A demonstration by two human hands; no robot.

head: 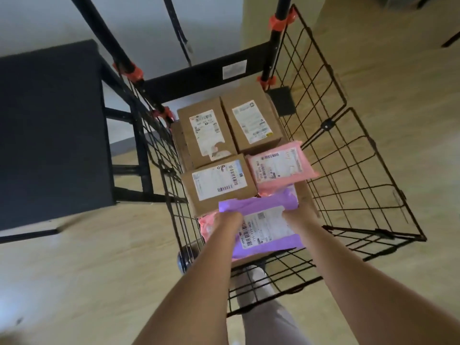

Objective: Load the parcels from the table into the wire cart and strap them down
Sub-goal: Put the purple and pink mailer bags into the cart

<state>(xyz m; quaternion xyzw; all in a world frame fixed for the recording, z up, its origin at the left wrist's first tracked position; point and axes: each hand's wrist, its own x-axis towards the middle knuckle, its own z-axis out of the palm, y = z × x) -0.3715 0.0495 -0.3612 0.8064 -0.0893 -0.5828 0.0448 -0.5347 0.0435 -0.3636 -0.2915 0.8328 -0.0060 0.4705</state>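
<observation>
Where wire cart (326,125) stands: pale floor (99,257), dark table (49,120) beside.

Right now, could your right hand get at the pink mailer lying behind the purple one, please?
Probably yes, once freed: the right hand grips the purple mailer, but the pink mailer lies mostly uncovered on top, just beyond it, with nothing between.

cart posts (99,28) cut off at top, dark table (49,133) cut off at left, label print (206,131) too blurred to read, nearer pink mailer (205,225) mostly hidden under purple mailer (261,205)
</observation>
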